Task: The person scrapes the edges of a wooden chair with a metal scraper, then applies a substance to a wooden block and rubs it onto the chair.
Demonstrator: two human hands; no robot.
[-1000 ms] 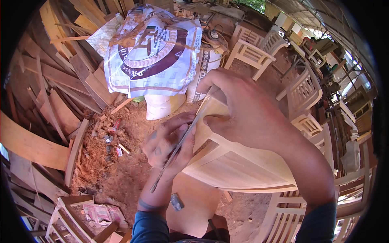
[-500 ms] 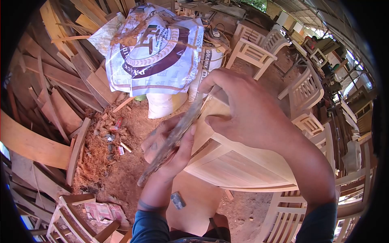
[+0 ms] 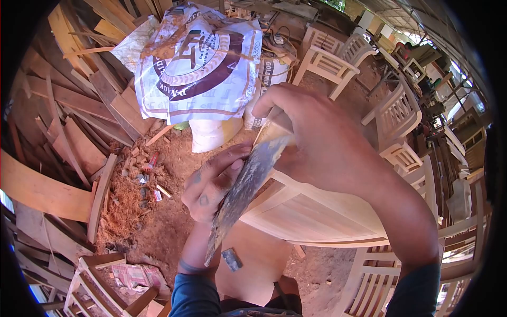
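A long, flat, dark and stained strip (image 3: 248, 182), tapering to a point at its lower end, slants between my hands with its broad face showing. My right hand (image 3: 317, 140) is closed over its upper end, where a yellowish smear shows. Lower down, my left hand (image 3: 208, 185) has its fingers curled and its thumb against the strip's left edge; part of that hand is hidden behind the strip. Beneath my right forearm stands a pale wooden panelled piece (image 3: 311, 216) with a curved edge. A small dark block (image 3: 231, 260) lies on a brown board (image 3: 253, 280) below my hands.
Scrap boards (image 3: 68, 142) are heaped along the left. A printed white sheet (image 3: 211, 68) covers sacks ahead. Slatted wooden chairs (image 3: 396, 113) stand at the right, another chair frame (image 3: 100, 285) at the lower left. Shavings (image 3: 124, 211) litter the dirt floor.
The strip has turned from nearly edge-on to showing its broad dark face, and its lower tip has swung right and down. My left thumb has drawn back from across it.
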